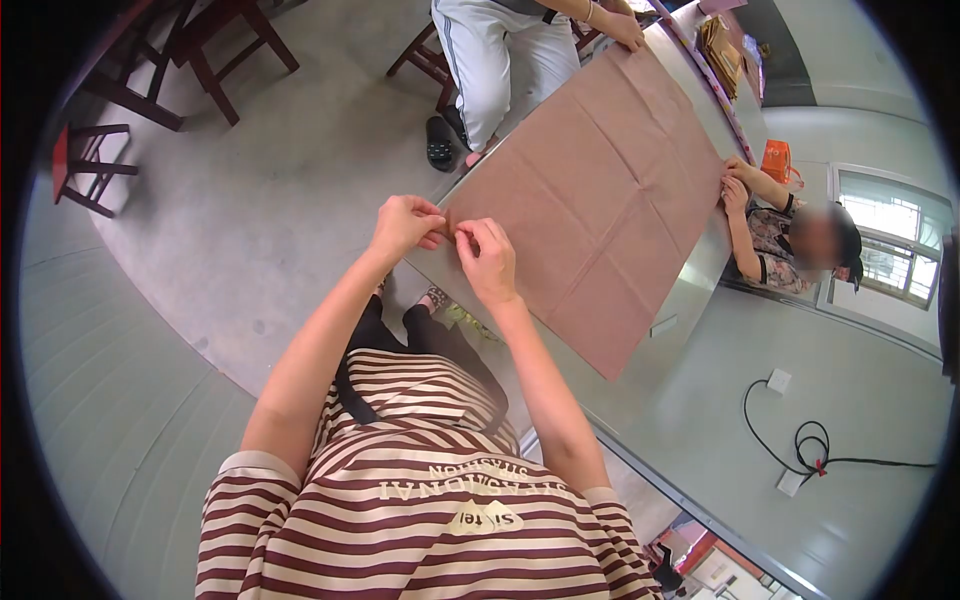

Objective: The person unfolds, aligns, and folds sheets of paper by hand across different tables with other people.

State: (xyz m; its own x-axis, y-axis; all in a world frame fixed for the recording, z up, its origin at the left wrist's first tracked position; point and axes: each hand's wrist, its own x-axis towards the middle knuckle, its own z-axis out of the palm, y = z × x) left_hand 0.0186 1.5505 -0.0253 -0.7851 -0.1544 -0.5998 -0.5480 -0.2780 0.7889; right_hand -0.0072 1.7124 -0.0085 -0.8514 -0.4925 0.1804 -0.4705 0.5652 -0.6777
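Note:
A large brown sheet (590,190) with fold creases lies over the table (655,345). At its near left corner, my left hand (408,228) pinches the edge between thumb and fingers. Close beside it, my right hand (487,258) has its fingers pressed together on the same edge. A small gap separates the two hands. Whether the sheet is cloth or paper, I cannot tell.
One person in white trousers (480,60) touches the sheet's far corner; another person (785,235) holds its right edge. Dark red stools (95,170) stand on the floor at the left. Black cable (870,460) hangs at the right. Black slippers (440,143) lie beside the table.

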